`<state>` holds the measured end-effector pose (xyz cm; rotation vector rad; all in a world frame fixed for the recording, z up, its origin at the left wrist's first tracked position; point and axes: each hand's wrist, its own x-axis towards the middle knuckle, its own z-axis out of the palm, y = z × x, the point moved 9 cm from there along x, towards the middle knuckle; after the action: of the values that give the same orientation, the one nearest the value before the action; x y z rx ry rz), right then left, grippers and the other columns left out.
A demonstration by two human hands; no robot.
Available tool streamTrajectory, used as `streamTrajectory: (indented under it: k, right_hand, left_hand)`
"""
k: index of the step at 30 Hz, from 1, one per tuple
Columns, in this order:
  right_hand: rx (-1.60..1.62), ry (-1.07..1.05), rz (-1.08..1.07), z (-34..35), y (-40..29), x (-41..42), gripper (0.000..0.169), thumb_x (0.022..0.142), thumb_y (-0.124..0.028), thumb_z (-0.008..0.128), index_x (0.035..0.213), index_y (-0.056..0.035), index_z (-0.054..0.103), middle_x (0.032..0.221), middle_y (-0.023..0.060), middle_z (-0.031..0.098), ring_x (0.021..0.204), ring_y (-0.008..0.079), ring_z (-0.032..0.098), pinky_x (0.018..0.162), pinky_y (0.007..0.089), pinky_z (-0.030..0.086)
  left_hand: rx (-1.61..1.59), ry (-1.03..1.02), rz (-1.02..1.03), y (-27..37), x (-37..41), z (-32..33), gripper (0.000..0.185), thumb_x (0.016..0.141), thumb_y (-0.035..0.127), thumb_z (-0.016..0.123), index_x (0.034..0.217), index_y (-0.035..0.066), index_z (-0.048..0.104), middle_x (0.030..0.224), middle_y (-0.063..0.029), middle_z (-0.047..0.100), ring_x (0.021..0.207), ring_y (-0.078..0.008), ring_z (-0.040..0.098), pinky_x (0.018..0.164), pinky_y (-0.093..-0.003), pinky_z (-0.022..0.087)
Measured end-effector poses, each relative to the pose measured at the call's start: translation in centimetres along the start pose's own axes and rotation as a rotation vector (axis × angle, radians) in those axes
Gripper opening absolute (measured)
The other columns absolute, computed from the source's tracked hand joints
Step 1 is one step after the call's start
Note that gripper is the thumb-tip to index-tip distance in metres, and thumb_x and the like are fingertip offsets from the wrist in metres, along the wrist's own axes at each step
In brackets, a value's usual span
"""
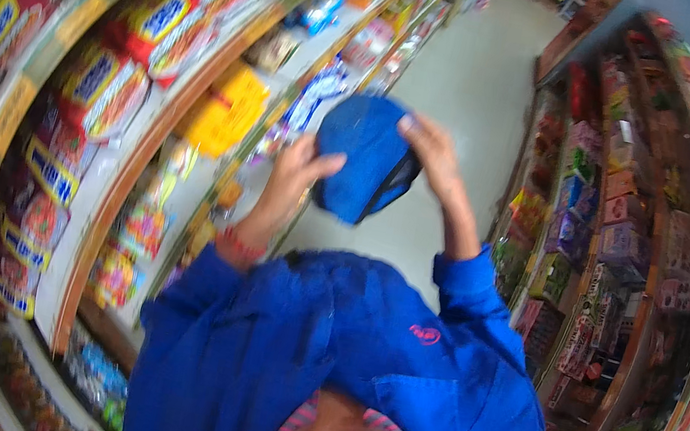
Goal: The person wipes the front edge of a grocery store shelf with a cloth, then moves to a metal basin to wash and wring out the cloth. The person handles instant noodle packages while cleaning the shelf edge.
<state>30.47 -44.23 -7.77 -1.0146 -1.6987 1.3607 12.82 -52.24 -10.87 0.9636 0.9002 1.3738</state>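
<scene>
A blue cloth cap (358, 156) with a dark band or opening along its right side is held out in front of my chest. My left hand (292, 183) grips its left edge, thumb lying over the cloth and the other fingers mostly hidden. On the upper right edge, the fingertips of my right hand (434, 152) rest over the rim, with part of the grip out of sight. Both arms are in blue sleeves (467, 280), and a red bracelet (241, 243) circles my left wrist.
Close on my left run store shelves (111, 183) stacked with packaged food (89, 87). A yellow sign or packet (226, 110) sticks out there. More loaded shelves (576, 309) line the right side. Between them the pale aisle floor (481, 53) stretches ahead.
</scene>
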Motion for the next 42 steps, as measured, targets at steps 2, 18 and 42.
streamTrajectory:
  k: [2, 18, 42]
  right_hand:
    - [0.206, -0.031, 0.022, 0.0, -0.5, 0.5, 0.049, 0.093, -0.036, 0.058, 0.123, 0.0029, 0.057, 0.11, 0.0096, 0.065, 0.101, 0.0167, 0.06, 0.09, 0.029, 0.047]
    - [0.498, -0.106, 0.035, 0.5, -0.2, 1.0, 0.053, 0.094, -0.033, 0.058, 0.131, 0.0045, 0.048, 0.124, 0.0155, 0.059, 0.111, 0.023, 0.058, 0.098, 0.0358, 0.045]
    - [0.482, -0.163, 0.156, -7.1, 2.5, 6.0, 0.04, 0.092, -0.025, 0.061, 0.12, 0.0034, 0.057, 0.104, 0.0095, 0.066, 0.086, 0.0127, 0.066, 0.073, 0.0251, 0.056]
  left_hand:
    - [-0.035, -0.049, 0.057, 0.7, 1.4, 0.7, 0.042, 0.082, 0.009, 0.07, 0.117, -0.005, 0.051, 0.113, -0.014, 0.06, 0.105, -0.0192, 0.057, 0.094, -0.0317, 0.045]
    - [0.025, 0.017, 0.137, 1.4, -0.1, -0.8, 0.034, 0.078, -0.003, 0.069, 0.107, 0.005, 0.051, 0.103, -0.007, 0.058, 0.098, -0.0147, 0.056, 0.089, -0.0284, 0.045]
    - [0.533, -0.099, 0.026, -2.2, 5.3, -0.5, 0.04, 0.069, 0.009, 0.078, 0.106, -0.001, 0.065, 0.094, -0.0053, 0.066, 0.08, -0.0118, 0.057, 0.074, -0.0249, 0.049]
